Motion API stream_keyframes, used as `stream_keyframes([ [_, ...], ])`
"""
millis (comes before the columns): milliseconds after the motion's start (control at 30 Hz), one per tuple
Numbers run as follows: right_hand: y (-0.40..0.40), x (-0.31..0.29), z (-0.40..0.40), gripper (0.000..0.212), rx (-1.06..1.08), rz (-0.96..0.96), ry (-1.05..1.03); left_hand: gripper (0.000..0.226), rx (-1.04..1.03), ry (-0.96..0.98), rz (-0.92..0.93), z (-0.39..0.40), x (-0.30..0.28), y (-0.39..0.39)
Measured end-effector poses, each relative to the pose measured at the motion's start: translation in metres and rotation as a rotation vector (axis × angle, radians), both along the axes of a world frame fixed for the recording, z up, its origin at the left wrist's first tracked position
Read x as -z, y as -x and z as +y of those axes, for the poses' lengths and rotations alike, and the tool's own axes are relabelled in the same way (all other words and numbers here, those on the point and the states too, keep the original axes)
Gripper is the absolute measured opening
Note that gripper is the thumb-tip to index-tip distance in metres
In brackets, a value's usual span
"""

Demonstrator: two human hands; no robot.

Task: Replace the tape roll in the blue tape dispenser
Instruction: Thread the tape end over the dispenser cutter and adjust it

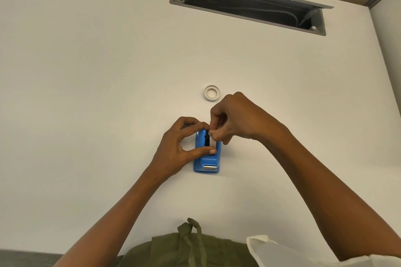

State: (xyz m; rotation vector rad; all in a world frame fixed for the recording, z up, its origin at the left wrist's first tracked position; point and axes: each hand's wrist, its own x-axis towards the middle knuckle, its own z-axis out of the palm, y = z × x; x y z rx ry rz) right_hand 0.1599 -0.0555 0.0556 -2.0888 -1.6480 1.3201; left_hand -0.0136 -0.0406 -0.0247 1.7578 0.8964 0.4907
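In the middle of the frame the left hand (173, 149) pinches the blue tape dispenser (207, 159) to keep it steady on the white table (86, 71), while the right hand (234, 119), fingers pressed together, pinches something small at its black slot, and a tape ring (212, 93) waits just above.

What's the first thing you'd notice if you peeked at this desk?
The bright blue tape dispenser near the middle of the white desk, with the left hand steadying it and the right hand pinching at its top. Just beyond sits a small white tape roll.
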Motion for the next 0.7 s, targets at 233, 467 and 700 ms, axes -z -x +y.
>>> stream_keyframes([
  [233,-0.010,0.011,-0.009,0.005,0.097,0.205,-0.067,0.049,0.005,-0.012,0.002,0.001,0.002,0.000],
  [467,-0.007,0.019,-0.034,0.013,0.247,0.266,-0.246,0.045,0.010,-0.014,-0.002,0.001,0.003,0.000],
  [700,-0.002,0.007,-0.029,0.006,0.059,0.056,-0.287,0.044,0.015,-0.029,-0.013,0.002,0.003,0.000],
])
